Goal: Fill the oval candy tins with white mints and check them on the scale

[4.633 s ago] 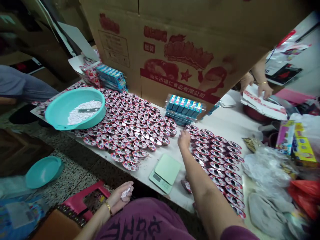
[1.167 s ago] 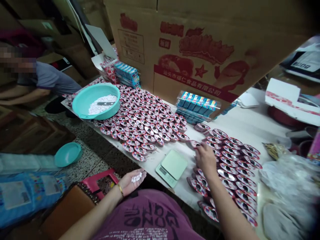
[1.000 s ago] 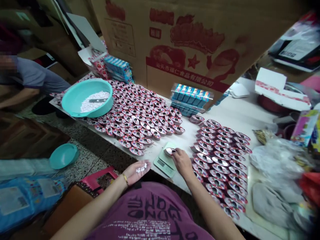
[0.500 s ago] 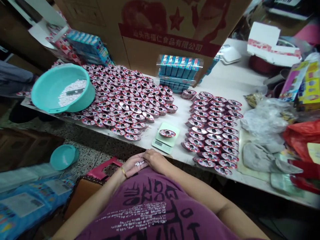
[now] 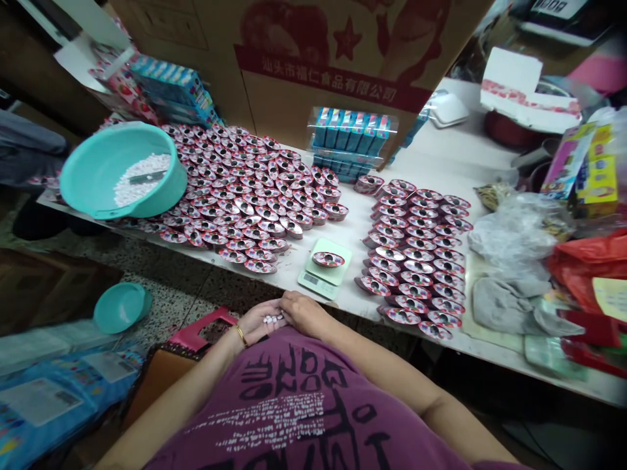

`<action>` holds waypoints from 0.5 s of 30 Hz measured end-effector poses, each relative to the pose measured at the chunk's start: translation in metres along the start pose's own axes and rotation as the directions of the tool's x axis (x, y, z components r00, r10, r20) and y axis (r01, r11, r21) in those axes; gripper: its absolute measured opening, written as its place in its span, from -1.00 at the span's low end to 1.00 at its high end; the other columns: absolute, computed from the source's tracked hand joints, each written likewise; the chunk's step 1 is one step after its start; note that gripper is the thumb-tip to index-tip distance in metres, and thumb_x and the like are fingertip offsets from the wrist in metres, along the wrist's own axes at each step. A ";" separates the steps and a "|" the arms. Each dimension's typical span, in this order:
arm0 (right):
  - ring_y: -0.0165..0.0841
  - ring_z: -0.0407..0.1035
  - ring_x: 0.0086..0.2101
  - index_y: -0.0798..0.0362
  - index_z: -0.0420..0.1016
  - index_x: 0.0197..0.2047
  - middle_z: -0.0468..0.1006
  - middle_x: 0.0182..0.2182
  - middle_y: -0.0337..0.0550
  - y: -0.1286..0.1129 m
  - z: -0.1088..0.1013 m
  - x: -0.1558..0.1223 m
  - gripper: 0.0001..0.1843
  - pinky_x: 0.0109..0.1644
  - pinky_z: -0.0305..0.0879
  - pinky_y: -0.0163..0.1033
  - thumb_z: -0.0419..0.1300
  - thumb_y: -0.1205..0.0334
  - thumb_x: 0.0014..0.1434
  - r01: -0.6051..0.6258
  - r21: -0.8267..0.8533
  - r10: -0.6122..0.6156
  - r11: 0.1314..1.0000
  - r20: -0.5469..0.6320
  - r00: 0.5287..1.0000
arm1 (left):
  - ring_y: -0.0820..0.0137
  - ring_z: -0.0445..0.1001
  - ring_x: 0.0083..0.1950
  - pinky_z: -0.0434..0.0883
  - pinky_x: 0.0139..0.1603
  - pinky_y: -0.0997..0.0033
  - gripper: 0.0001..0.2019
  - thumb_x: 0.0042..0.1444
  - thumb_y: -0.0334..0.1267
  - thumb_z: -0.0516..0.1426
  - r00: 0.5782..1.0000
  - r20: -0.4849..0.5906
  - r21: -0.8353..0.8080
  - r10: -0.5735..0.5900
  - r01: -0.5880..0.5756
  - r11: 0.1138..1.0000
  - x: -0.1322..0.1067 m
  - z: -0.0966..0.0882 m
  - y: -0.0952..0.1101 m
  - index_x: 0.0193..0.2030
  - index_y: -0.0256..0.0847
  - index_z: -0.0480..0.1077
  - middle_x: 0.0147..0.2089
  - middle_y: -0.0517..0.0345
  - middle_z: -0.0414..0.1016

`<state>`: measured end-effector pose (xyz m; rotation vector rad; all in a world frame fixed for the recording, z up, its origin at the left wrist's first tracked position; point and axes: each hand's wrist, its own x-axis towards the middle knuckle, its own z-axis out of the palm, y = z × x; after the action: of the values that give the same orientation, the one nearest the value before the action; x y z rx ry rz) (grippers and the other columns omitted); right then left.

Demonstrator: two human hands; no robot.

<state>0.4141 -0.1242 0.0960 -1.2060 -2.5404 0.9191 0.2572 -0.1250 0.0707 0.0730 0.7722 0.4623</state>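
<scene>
Palm up at the table's front edge, my left hand [image 5: 257,321] is cupped around several small white pellets [image 5: 273,318]. My right hand [image 5: 307,314] lies against the left fingers, its own fingertips curled in and partly hidden; whether they pinch anything does not show. Just beyond both hands, a pale green digital scale [image 5: 318,285] carries one oval container [image 5: 328,260] with a red and white printed top and a dark round opening. To its right stand rows of similar oval containers [image 5: 415,278], and a larger group of containers [image 5: 259,214] spreads to its left.
A turquoise basin [image 5: 81,176] with white pellets and a flat scoop [image 5: 147,177] overhangs the table's left end. Behind are a large carton [image 5: 294,98] and blue packs [image 5: 351,130]. Plastic bags [image 5: 519,235] and a grey cloth [image 5: 509,305] lie right. Another person's sleeve [image 5: 29,150] shows far left.
The hands stay together at almost the same spot. The pellets in my left palm have shifted slightly and show a little more. The container remains on the scale; the view has moved slightly.
</scene>
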 end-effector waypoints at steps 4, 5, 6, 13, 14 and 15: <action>-0.41 0.23 -0.25 0.05 0.33 -0.14 0.38 -0.27 -0.14 0.014 -0.015 -0.008 -0.77 -0.19 0.15 -0.34 -0.04 0.23 0.16 0.012 0.051 -0.006 0.999 -0.120 0.993 | 0.42 0.44 -0.28 0.34 -0.16 0.43 -0.72 -0.09 -0.56 -0.02 0.996 -0.088 -0.070 0.003 -0.009 0.998 0.001 0.002 0.004 -0.22 -0.44 0.38 -0.31 -0.04 0.47; -0.39 0.21 -0.20 0.05 0.32 -0.11 0.37 -0.22 -0.11 0.023 -0.021 -0.011 -0.75 -0.13 0.13 -0.31 -0.04 0.21 0.16 -0.047 0.026 0.051 0.999 -0.183 0.982 | 0.41 0.45 -0.28 0.35 -0.20 0.45 -0.74 -0.08 -0.55 -0.01 0.993 -0.120 -0.080 -0.003 -0.006 0.997 0.000 0.003 0.006 -0.23 -0.45 0.39 -0.31 -0.06 0.47; -0.35 0.18 -0.15 0.06 0.30 -0.08 0.34 -0.15 -0.07 0.034 -0.027 -0.014 -0.72 -0.09 0.11 -0.27 -0.03 0.20 0.15 -0.143 -0.015 0.135 0.990 -0.250 0.959 | 0.40 0.45 -0.29 0.37 -0.24 0.48 -0.76 -0.06 -0.53 -0.01 0.988 -0.154 -0.083 -0.014 0.001 0.997 0.000 0.004 0.007 -0.24 -0.46 0.39 -0.31 -0.08 0.47; -0.27 0.19 -0.19 0.02 0.19 0.02 0.36 -0.16 -0.08 0.128 -0.057 -0.017 -0.59 -0.20 0.13 -0.24 0.06 0.24 0.06 -0.524 -0.228 0.475 0.821 -0.237 0.848 | 0.49 0.45 -0.45 0.34 -0.53 0.63 -0.84 0.04 -0.42 0.01 0.957 -0.289 -0.097 -0.028 0.000 0.995 -0.003 0.004 0.014 -0.29 -0.42 0.38 -0.39 -0.04 0.47; -0.28 0.20 -0.20 0.04 0.20 0.01 0.37 -0.17 -0.08 0.138 -0.060 -0.015 -0.61 -0.21 0.13 -0.26 0.04 0.24 0.07 -0.524 -0.224 0.470 0.822 -0.253 0.846 | 0.50 0.45 -0.45 0.34 -0.54 0.64 -0.84 0.03 -0.42 0.02 0.957 -0.288 -0.099 -0.019 -0.011 0.995 -0.004 0.002 0.014 -0.28 -0.42 0.38 -0.39 -0.03 0.47; -0.28 0.20 -0.20 0.06 0.19 0.01 0.37 -0.18 -0.07 0.148 -0.064 -0.011 -0.61 -0.20 0.12 -0.26 0.02 0.24 0.08 -0.543 -0.215 0.476 0.812 -0.295 0.829 | 0.50 0.45 -0.45 0.34 -0.54 0.64 -0.84 0.03 -0.42 0.02 0.958 -0.287 -0.100 -0.006 -0.024 0.995 -0.004 -0.001 0.015 -0.28 -0.42 0.38 -0.38 -0.03 0.47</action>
<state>0.5418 -0.0322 0.0579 -2.0288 -2.2450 0.4452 0.2489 -0.1138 0.0764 -0.0894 1.0319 0.5271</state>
